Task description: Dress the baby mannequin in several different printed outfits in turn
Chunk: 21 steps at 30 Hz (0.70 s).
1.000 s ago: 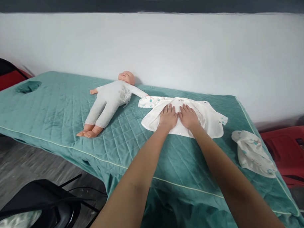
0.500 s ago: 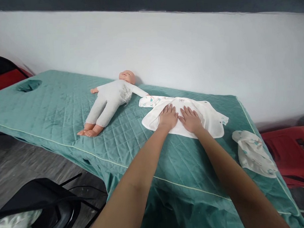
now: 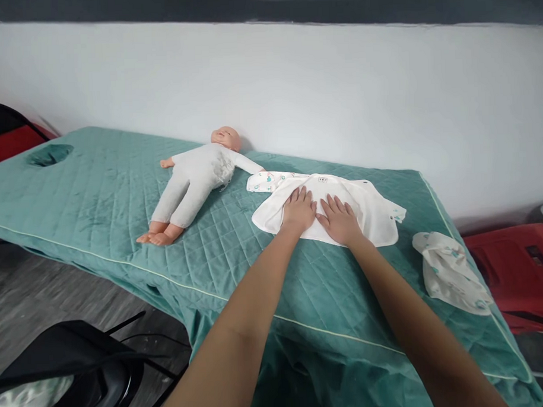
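A white baby shirt (image 3: 379, 214) lies spread out on the green quilted bed cover (image 3: 220, 253), its inner side up and a patterned sleeve reaching left. My left hand (image 3: 299, 209) rests flat on the middle of the shirt, fingers stretched out. Just to its right, my right hand (image 3: 338, 220) also lies flat on the cloth with fingers apart. A baby doll (image 3: 194, 170) in a white cloth body lies on its back left of the shirt, one arm's end close to the sleeve.
A crumpled white patterned garment (image 3: 449, 271) lies near the bed's right end. The bed has a face hole (image 3: 50, 155) at its far left. A white wall (image 3: 294, 90) runs behind. Red chairs (image 3: 518, 272) stand at right, and a black chair (image 3: 81, 358) at front left.
My right hand has shifted very slightly left on the shirt. The whole view has moved a little; the doll and garments stay in place.
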Motion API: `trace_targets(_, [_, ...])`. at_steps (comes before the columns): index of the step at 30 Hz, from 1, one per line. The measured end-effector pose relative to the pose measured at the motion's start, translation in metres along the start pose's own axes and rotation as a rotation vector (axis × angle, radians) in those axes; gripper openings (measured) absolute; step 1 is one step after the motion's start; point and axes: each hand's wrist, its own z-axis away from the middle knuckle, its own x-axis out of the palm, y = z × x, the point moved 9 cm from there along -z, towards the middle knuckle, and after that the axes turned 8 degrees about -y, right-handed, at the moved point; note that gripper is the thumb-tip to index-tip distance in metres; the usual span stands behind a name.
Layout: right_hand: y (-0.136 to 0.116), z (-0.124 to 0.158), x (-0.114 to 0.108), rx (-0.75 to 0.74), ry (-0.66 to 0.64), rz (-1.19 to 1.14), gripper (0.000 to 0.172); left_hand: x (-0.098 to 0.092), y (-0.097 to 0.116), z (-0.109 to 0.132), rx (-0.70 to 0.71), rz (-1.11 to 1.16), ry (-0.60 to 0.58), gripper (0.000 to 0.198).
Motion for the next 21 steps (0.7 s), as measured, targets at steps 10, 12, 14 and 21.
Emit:
trace_targets(10, [-0.007,0.012,0.000,-0.018,-0.015,0.009,0.064,-0.003,0.000,0.002,0.007,-0.001,0.025,0.061])
trace_targets(12, [-0.008,0.014,0.001,-0.017,-0.020,0.004,0.064,-0.003,0.000,0.002,0.002,-0.006,0.023,0.061])
trace_targets(14, [-0.009,0.017,0.002,-0.018,-0.021,-0.001,0.064,-0.003,0.000,0.003,0.001,-0.006,0.024,0.060])
trace_targets(21, [-0.016,0.030,0.001,-0.033,0.023,-0.001,0.064,-0.003,0.000,0.002,0.003,0.009,0.019,0.060])
